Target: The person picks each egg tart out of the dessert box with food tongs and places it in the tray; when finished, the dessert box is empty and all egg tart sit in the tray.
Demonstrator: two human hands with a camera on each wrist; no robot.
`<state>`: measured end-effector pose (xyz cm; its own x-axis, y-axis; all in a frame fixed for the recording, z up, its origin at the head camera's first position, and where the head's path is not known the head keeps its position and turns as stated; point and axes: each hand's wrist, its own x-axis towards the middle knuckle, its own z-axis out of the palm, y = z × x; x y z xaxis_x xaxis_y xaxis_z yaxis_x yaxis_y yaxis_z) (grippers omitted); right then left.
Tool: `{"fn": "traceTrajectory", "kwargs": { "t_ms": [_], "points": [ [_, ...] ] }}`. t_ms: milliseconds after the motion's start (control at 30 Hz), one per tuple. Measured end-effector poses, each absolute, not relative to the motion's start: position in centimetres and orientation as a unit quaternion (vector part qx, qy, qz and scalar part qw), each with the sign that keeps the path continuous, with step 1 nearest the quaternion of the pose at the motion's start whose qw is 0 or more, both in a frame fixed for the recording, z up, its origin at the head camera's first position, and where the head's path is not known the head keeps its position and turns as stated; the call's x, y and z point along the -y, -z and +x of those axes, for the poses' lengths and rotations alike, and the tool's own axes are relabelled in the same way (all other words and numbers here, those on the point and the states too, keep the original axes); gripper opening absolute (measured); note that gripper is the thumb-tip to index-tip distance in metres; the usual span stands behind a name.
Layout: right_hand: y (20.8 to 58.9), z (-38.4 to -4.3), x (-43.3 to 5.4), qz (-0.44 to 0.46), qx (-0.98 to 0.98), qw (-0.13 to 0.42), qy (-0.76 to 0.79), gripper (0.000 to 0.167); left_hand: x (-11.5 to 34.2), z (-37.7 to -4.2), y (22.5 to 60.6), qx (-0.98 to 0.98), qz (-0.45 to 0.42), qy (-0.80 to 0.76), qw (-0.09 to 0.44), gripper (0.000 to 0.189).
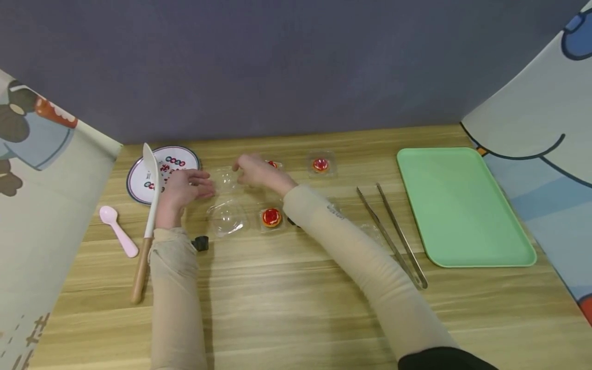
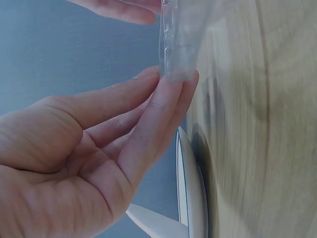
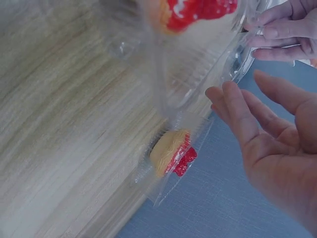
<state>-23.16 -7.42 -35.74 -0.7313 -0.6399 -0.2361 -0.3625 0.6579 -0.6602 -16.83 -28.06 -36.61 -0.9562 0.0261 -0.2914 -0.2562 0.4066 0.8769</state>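
Observation:
My left hand (image 1: 182, 190) pinches the edge of a clear plastic container (image 2: 181, 44) between thumb and fingers, just right of the patterned plate (image 1: 134, 180). My right hand (image 1: 256, 171) is on the container's other side, its fingertips right at the plastic and its thumb apart from them in the right wrist view. Beside that hand sits a small red-topped tart (image 3: 171, 153) in clear packaging, partly hidden in the head view. A second clear container (image 1: 226, 218) lies nearer me, with another packaged red-topped tart (image 1: 271, 218) to its right.
A white spoon with a wooden handle (image 1: 141, 272) leans across the plate, and a pink spoon (image 1: 119, 231) lies left of it. Farther right are a packaged tart (image 1: 320, 164), metal tongs (image 1: 401, 236) and a green tray (image 1: 462, 205). A dark wall (image 1: 296, 72) borders the table's back.

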Motion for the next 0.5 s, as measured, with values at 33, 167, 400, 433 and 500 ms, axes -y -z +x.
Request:
{"fn": "traceTrajectory", "kwargs": {
  "t_ms": [33,167,400,433,500],
  "points": [
    [35.76,-23.18,7.44,-0.291,-0.883,0.226,0.291,0.043,28.06,-16.83,36.61,-0.828,-0.07,-0.54,0.132,0.052],
    [35.81,-23.28,7.48,-0.307,-0.889,0.212,0.267,0.042,28.13,-16.93,36.63,-0.826,-0.074,-0.542,0.134,0.053],
    [35.65,-23.36,7.29,-0.304,-0.891,0.196,0.276,0.042,27.95,-17.03,36.4,-0.818,-0.08,-0.557,0.12,0.05],
    [35.63,-23.31,7.27,-0.303,-0.89,0.196,0.279,0.042,27.92,-16.98,36.35,-0.817,-0.08,-0.559,0.118,0.05],
    [35.61,-23.19,7.27,-0.305,-0.889,0.194,0.28,0.042,27.9,-16.81,36.25,-0.82,-0.079,-0.556,0.113,0.049]
  ]
}}
